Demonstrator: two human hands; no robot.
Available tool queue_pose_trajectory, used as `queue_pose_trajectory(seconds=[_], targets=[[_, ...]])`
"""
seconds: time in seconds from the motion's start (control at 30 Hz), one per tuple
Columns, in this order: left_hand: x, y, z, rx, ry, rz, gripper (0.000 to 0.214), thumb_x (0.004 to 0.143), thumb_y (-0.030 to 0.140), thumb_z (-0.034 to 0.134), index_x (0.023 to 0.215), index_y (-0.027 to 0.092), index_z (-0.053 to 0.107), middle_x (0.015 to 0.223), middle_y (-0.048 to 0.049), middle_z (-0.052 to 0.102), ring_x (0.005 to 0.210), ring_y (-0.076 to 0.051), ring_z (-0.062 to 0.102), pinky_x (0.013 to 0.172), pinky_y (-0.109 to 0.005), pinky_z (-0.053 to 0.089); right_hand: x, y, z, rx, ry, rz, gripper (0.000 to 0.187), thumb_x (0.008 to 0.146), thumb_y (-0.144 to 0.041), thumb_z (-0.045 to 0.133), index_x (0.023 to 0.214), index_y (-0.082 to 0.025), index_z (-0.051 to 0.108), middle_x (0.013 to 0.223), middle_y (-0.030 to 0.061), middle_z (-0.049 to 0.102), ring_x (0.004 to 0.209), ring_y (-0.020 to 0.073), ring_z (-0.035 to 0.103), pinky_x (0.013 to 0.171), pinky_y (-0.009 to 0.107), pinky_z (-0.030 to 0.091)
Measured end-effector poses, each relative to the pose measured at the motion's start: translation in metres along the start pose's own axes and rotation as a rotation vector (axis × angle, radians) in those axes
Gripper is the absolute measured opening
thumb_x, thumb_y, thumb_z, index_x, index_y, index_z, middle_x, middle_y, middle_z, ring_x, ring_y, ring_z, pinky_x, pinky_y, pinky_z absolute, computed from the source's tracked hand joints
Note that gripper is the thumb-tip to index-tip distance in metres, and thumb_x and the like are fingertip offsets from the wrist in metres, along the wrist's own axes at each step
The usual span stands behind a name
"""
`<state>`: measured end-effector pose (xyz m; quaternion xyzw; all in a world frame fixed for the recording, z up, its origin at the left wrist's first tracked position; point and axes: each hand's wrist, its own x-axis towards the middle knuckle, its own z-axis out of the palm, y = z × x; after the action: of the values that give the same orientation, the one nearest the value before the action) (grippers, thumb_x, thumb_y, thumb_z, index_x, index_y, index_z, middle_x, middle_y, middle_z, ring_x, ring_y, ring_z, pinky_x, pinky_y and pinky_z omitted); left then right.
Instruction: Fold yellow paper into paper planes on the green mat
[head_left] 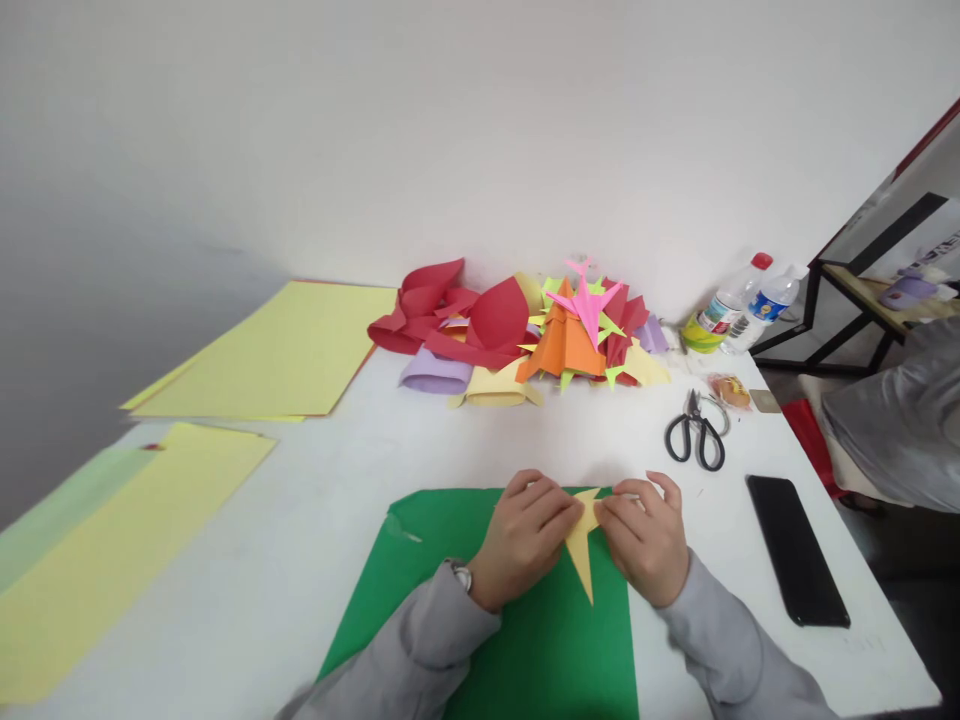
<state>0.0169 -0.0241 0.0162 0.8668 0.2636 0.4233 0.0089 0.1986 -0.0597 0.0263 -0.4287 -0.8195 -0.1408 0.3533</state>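
A small folded piece of yellow paper [580,556] is pinched between both my hands, with one long point hanging toward me and a shorter tip showing at the top. My left hand [526,535] grips its left side, thumb and fingers pressed together. On the other side my right hand [646,535] pinches the paper's right part, its outer fingers curled up. The fingers hide parts of the folds. Beneath both hands lies a green sheet [555,650] on the white table [315,540].
Folded paper shapes, among them an orange one [564,345] and a pink plane [589,305], pile against the wall. Yellow sheets [262,350] lie left. To the right are scissors [697,435], a black phone [796,550] and bottles [720,310]. A person's grey sleeve [900,410] shows beyond the table.
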Motion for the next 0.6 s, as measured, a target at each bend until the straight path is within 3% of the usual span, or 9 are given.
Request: queue_pose_trajectory(seconds=[0.27,0.47,0.6], targets=[[0.0026,0.0012,-0.0036,0.107,-0.001,0.106,0.017,0.087,0.007,0.047,0.088,0.020,0.059,0.073,-0.0015,0.068,0.071,-0.015,0.059,0.078,-0.035,0.044,-0.0077,0.0018,0.0046,-0.033,-0.008,-0.092,0.023,0.089,-0.007,0.051,0.075,-0.022,0.060,0.068,-0.0041,0.068,0.077,0.0139,0.062,0.095,0.040,0.033],[0.0017,0.0020,-0.0056,0.118,0.000,0.155,0.019,0.090,0.007,0.044,0.088,0.018,0.059,0.076,-0.0030,0.070,0.072,-0.016,0.061,0.075,-0.034,0.046,-0.0053,-0.0004,0.0032,-0.043,-0.030,-0.144,0.024,0.092,-0.008,0.044,0.087,-0.019,0.065,0.077,0.0022,0.072,0.082,0.0179,0.063,0.094,0.041,0.035],[-0.0013,-0.0015,-0.0058,0.161,0.001,0.185,0.020,0.090,0.007,0.044,0.093,0.018,0.061,0.077,-0.0035,0.070,0.071,-0.016,0.061,0.075,-0.036,0.047,-0.0041,0.0024,0.0036,-0.058,-0.008,-0.149,0.020,0.090,-0.006,0.051,0.088,-0.020,0.065,0.078,-0.0001,0.072,0.082,0.0164,0.064,0.096,0.039,0.031]])
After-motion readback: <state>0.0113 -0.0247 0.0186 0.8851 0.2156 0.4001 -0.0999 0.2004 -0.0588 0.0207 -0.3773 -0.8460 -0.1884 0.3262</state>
